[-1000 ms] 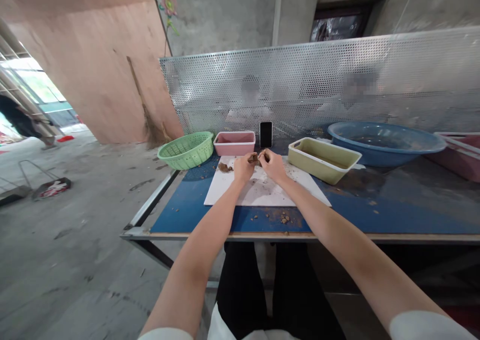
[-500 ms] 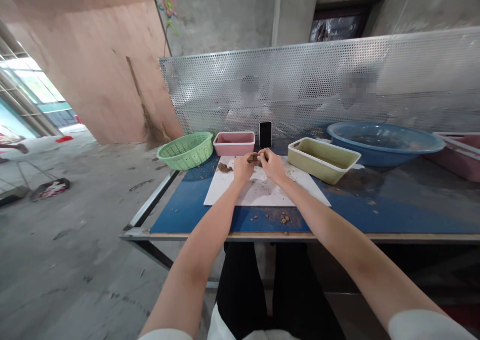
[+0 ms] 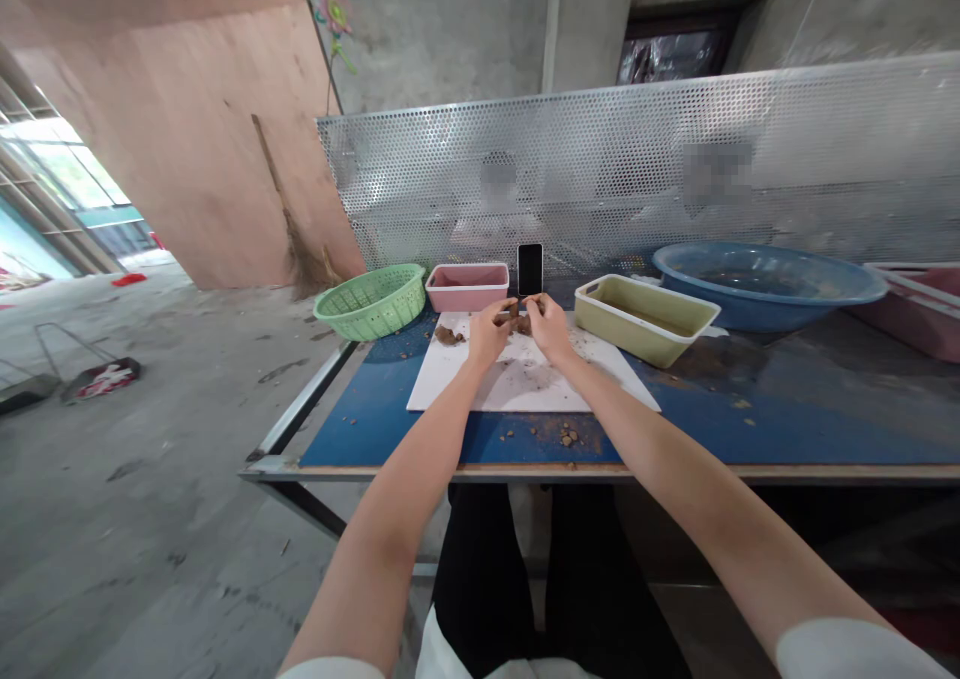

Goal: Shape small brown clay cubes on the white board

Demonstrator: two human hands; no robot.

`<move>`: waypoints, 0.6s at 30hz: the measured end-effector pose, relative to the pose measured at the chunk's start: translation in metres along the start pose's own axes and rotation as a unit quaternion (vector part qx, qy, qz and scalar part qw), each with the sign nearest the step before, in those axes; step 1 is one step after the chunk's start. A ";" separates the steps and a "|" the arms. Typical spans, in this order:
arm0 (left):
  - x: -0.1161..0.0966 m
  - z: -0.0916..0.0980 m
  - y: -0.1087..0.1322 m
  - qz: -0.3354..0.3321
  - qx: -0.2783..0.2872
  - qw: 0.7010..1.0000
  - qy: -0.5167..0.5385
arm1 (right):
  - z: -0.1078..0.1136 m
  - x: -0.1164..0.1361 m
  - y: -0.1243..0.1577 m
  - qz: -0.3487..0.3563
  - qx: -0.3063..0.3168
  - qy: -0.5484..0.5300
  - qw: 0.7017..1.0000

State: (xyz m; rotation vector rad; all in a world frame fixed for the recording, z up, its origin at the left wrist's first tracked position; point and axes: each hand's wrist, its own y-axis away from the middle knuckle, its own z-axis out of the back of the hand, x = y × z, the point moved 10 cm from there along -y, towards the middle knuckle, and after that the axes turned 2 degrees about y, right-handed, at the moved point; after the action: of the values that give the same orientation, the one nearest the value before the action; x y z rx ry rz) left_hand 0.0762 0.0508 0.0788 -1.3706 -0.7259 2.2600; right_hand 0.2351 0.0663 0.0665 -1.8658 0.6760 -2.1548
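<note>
My left hand (image 3: 490, 333) and my right hand (image 3: 549, 329) come together over the white board (image 3: 510, 389), fingers curled in a pinch. Between the fingertips is a small brown clay-like piece (image 3: 514, 310), partly hidden by them. Just below it, another brown clump (image 3: 523, 326) shows between the hands. A separate brown clay-like lump (image 3: 448, 335) lies on the board, left of my left hand. Dark crumbs are scattered over the board.
Behind the board stand a pink basin (image 3: 467, 297) and an upright phone (image 3: 530, 270). A green basket (image 3: 371, 304) sits left; an olive basin (image 3: 645, 331) and a large blue basin (image 3: 772, 299) sit right. Brown bits (image 3: 568, 437) lie near the table's front edge.
My fingers have shifted on the brown piece, which now stands more upright between them. More of the brown clump below shows. The lump at the left has stayed put.
</note>
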 end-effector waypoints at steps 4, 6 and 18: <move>-0.012 0.013 0.001 -0.037 -0.055 0.998 0.014 | -0.021 -0.018 -0.005 -0.091 0.069 -0.101 0.988; -0.012 0.015 0.002 -0.029 -0.062 0.997 0.019 | -0.028 -0.018 -0.004 -0.096 0.096 -0.115 0.984; -0.004 0.013 0.001 -0.007 -0.059 0.998 0.000 | -0.023 -0.012 0.000 -0.079 0.089 -0.153 0.981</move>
State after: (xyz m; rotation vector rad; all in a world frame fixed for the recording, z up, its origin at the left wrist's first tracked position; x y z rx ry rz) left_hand 0.0662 0.0449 0.0855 -1.4143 -0.8793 2.2371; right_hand 0.2145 0.0761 0.0540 -2.1457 0.2728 -1.8793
